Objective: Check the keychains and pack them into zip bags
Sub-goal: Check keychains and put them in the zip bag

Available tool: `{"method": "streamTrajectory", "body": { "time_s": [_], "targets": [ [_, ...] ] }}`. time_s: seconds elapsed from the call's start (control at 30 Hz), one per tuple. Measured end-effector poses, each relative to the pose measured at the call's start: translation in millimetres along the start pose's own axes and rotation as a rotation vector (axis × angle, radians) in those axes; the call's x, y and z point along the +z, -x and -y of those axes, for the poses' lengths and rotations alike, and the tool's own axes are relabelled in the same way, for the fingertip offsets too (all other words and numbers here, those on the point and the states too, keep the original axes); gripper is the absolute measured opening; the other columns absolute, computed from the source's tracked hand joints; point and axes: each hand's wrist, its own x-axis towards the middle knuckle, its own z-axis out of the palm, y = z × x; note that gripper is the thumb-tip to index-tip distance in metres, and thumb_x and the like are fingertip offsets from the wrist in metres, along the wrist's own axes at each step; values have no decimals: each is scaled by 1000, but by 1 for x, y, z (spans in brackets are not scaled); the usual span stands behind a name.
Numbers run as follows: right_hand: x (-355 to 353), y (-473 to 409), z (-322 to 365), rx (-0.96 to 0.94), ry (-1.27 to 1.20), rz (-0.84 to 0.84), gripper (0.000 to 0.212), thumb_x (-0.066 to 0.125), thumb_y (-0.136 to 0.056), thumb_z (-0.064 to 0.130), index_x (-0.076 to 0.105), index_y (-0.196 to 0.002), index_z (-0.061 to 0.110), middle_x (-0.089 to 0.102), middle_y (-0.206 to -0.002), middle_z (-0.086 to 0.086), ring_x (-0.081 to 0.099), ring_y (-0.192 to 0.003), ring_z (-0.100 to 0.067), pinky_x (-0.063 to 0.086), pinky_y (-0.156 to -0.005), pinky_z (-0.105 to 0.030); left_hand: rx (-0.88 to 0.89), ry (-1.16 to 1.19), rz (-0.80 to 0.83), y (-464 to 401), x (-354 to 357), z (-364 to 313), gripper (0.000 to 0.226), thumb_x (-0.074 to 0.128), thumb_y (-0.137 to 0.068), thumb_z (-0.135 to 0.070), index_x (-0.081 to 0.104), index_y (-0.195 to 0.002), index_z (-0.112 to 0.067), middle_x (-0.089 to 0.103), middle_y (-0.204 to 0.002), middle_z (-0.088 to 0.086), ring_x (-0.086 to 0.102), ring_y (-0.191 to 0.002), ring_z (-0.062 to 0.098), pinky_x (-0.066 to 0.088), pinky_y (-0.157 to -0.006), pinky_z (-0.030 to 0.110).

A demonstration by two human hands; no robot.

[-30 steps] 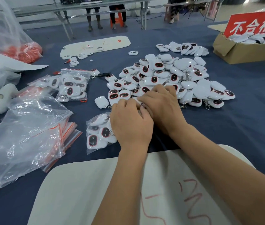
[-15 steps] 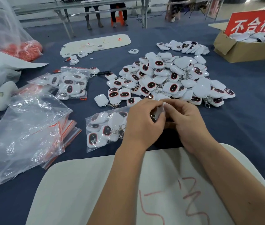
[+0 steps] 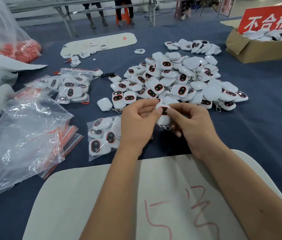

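Note:
Both hands hold one white keychain (image 3: 163, 113) with a dark red-rimmed face, lifted just above the blue table. My left hand (image 3: 137, 125) pinches its left side; my right hand (image 3: 191, 124) pinches its right side with thumb and forefinger. Its metal clasp hangs below. A big pile of the same keychains (image 3: 176, 80) lies just beyond my hands. A partly filled zip bag (image 3: 102, 135) lies left of my left hand, its right side hidden by that hand. A filled zip bag (image 3: 73, 86) lies farther left.
A stack of empty zip bags (image 3: 26, 135) covers the near left. A white board with red marks (image 3: 154, 205) lies under my forearms. A cardboard box (image 3: 261, 47) with a red sign stands at the far right. A small keychain heap (image 3: 195, 45) and a white board (image 3: 100, 43) lie at the back.
My hands pulled back from the edge of the pile toward me with one keychain. They have spread apart, and the keychain's dark face now shows between my fingers.

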Motion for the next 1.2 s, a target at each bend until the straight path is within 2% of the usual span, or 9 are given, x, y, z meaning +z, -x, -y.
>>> {"method": "streamTrajectory", "body": {
  "time_s": [0.1, 0.23, 0.33, 0.53, 0.73, 0.87, 1.07, 1.2],
  "targets": [
    [1, 2, -1, 1, -15, 8, 5, 73, -97, 13, 76, -97, 10, 65, -65, 0, 48, -50, -11, 42, -44, -20, -58, 39, 9, -3, -2, 0, 18, 81, -85, -5, 78, -99, -16, 80, -94, 4, 76, -92, 23, 62, -89, 45],
    [1, 0, -2, -4, -21, 3, 4, 73, -97, 11, 76, -98, 9, 65, -69, -3, 49, -55, -14, 44, -46, -22, -61, 44, -6, -2, 1, -1, 21, 80, -85, -1, 75, -95, -19, 79, -92, 2, 74, -85, 15, 62, -84, 34],
    [2, -1, -1, -4, -33, -2, 7, 72, -98, 12, 75, -102, 6, 65, -72, -5, 50, -56, -14, 45, -47, -22, -46, 63, 8, 0, 2, -2, 21, 80, -86, -3, 74, -98, -19, 78, -97, 4, 75, -90, 17, 61, -85, 31],
    [3, 0, -1, -9, -35, -7, 8, 71, -99, 12, 75, -103, 6, 66, -75, -4, 52, -60, -14, 46, -48, -23, -13, 76, -8, 0, 2, -3, 22, 81, -85, -1, 74, -95, -19, 79, -94, 5, 76, -89, 20, 62, -83, 30],
    [2, 0, 0, -9, -12, -11, 8, 69, -100, 16, 76, -100, 12, 69, -76, -4, 52, -56, -17, 48, -49, -26, -6, 109, 15, 1, 2, -2, 18, 79, -87, -3, 74, -99, -16, 79, -98, 9, 76, -94, 24, 62, -88, 34],
    [1, 0, -1, -10, 38, -56, 11, 70, -100, 19, 76, -98, 10, 68, -70, -5, 49, -49, -10, 43, -46, -22, 29, 52, 64, 1, 1, 0, 14, 73, -92, -3, 78, -102, -12, 80, -95, 3, 77, -92, 20, 61, -87, 32],
    [2, 0, 0, -31, 110, -80, 11, 69, -101, 22, 74, -96, 12, 70, -79, -14, 49, -49, -6, 42, -46, -19, 35, -21, 110, -1, 0, -1, 33, 68, -91, 7, 78, -105, -20, 80, -100, -3, 76, -96, 14, 59, -93, 31],
    [1, 0, 3, -27, 168, -64, 10, 70, -100, 25, 74, -97, 16, 72, -80, -1, 52, -52, -2, 43, -51, -18, 29, -18, 112, -1, -1, 0, 32, 70, -89, 8, 79, -105, -19, 81, -99, -4, 76, -93, 12, 59, -87, 24]
  ]
}}
